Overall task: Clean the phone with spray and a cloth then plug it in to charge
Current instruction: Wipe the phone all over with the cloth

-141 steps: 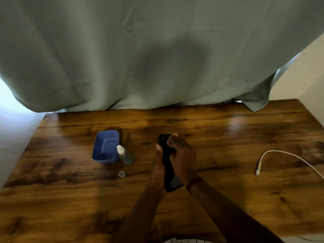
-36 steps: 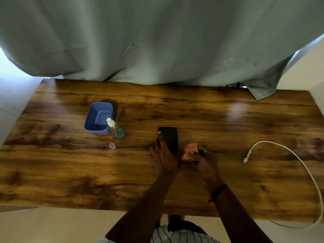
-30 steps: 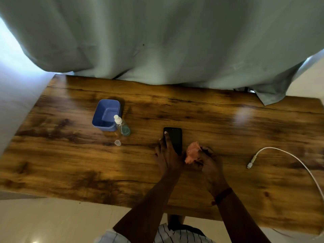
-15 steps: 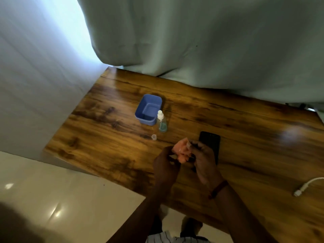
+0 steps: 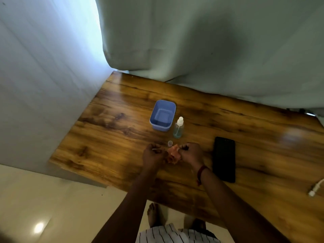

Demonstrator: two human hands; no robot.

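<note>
Down over the near-left part of the wooden counter (image 5: 122,137), both hands were held close together with a crumpled pinkish-orange cloth (image 5: 174,155) bunched between them. The left hand (image 5: 152,156) had its fingers curled in and pinched the cloth's left edge. The right hand (image 5: 190,153), with a red wristband (image 5: 201,173) at the wrist, was curled round the cloth's right side. Whether the cloth touched the counter could not be told.

The phone (image 5: 224,159) lay flat on the counter, a dark slab just to the right of the right hand, with neither hand on it. The spray bottle (image 5: 178,128) stood upright beyond the hands, clear with a white nozzle, right beside an open blue tub (image 5: 163,115). A small clear cap (image 5: 170,143) stood between the bottle and the cloth. The white plug end of the charging cable (image 5: 315,189) lay at the right border of the view, well apart from the phone and not joined to it.

A pale green curtain (image 5: 210,50) hung behind the counter, a light wall (image 5: 43,85) stood to its left, and a bare foot (image 5: 154,214) showed on the tiled floor (image 5: 52,207) below.
</note>
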